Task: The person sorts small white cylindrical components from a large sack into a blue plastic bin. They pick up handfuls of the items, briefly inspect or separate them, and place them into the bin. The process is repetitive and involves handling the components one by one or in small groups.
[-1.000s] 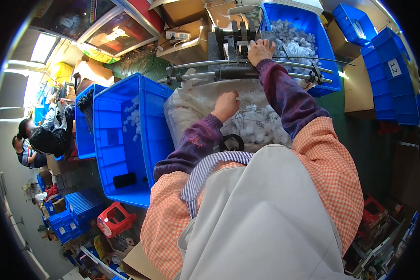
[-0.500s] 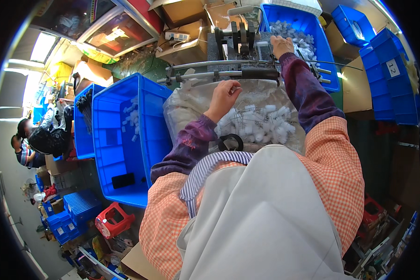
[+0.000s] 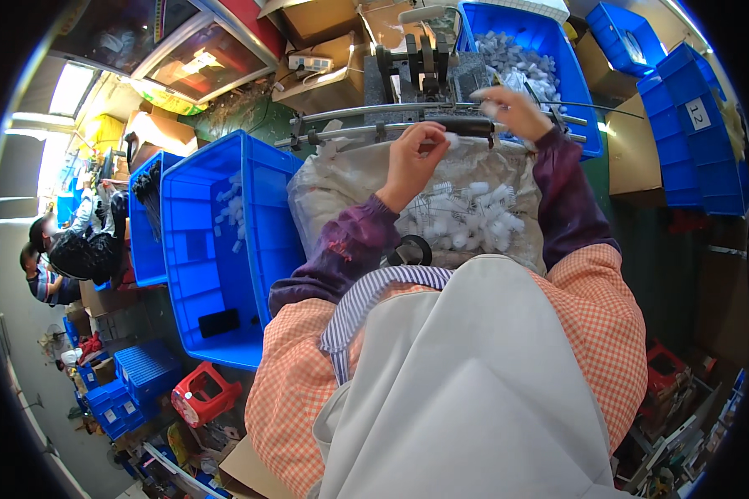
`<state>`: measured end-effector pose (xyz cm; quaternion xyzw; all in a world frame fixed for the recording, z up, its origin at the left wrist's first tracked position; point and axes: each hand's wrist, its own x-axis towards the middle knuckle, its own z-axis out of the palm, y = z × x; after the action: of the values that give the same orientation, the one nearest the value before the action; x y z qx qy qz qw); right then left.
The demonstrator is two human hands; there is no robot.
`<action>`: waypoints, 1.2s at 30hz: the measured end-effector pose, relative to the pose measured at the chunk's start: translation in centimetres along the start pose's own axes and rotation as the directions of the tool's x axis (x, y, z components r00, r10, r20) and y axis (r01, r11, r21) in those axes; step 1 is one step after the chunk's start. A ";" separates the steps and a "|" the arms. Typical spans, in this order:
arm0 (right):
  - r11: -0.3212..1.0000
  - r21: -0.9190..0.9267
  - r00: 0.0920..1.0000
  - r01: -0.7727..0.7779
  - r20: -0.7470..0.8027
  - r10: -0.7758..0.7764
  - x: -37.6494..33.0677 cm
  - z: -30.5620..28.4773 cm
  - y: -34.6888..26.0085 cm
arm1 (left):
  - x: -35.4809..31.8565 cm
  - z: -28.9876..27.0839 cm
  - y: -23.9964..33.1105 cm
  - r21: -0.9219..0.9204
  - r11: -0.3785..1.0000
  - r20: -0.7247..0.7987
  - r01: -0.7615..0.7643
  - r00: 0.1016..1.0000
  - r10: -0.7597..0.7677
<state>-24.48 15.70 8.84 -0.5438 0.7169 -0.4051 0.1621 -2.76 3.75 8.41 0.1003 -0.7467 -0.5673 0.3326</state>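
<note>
My left hand (image 3: 413, 164) is closed in a pinch above the near part of the workbench, with a small white plastic piece (image 3: 451, 140) at its fingertips. To its right, my right hand (image 3: 520, 115) hangs over the metal rails, fingers bent round another whitish piece (image 3: 491, 109), blurred by motion. Under both hands spreads a clear plastic sheet (image 3: 333, 190) bearing a heap of white plastic pieces (image 3: 474, 223) and thin metal springs (image 3: 418, 205). Beyond the rails (image 3: 366, 111) stands a dark metal fixture (image 3: 427, 66).
A blue bin (image 3: 204, 274) with some white pieces and a dark flat object stands at the left. Another blue bin (image 3: 578, 79) full of white pieces is at the far right. Cardboard boxes (image 3: 324, 71) sit behind. A red stool (image 3: 204, 394) stands at the lower left. Two people are far left.
My right hand has drawn back from the fixture beside the far bin, toward me. My left hand has moved slightly right and farther up, and a white piece now shows at its fingertips.
</note>
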 end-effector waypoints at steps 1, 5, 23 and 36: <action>1.000 0.015 0.980 -0.027 0.196 0.023 0.0 1.2 -3.7 | 0.1 -0.1 0.0 -0.001 1.000 -0.022 -0.029 0.999 0.029; 0.938 0.323 0.943 -0.122 0.332 0.008 0.1 4.5 -5.3 | 0.2 -0.4 -0.3 0.000 0.999 -0.051 0.045 0.998 -0.045; 0.667 -0.702 0.955 -0.249 -0.294 0.046 8.8 6.7 7.6 | -7.0 -4.8 -6.8 0.749 0.655 0.519 -0.100 0.703 -0.486; 0.566 -0.680 0.883 -0.467 -0.397 0.251 7.0 5.3 5.5 | -6.7 -4.7 -7.0 0.661 0.743 0.293 0.106 0.875 -0.386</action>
<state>-26.94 7.62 2.82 -0.3447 0.9294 -0.0916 -0.0951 3.58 1.23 0.09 0.1832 -0.9239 -0.3341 0.0353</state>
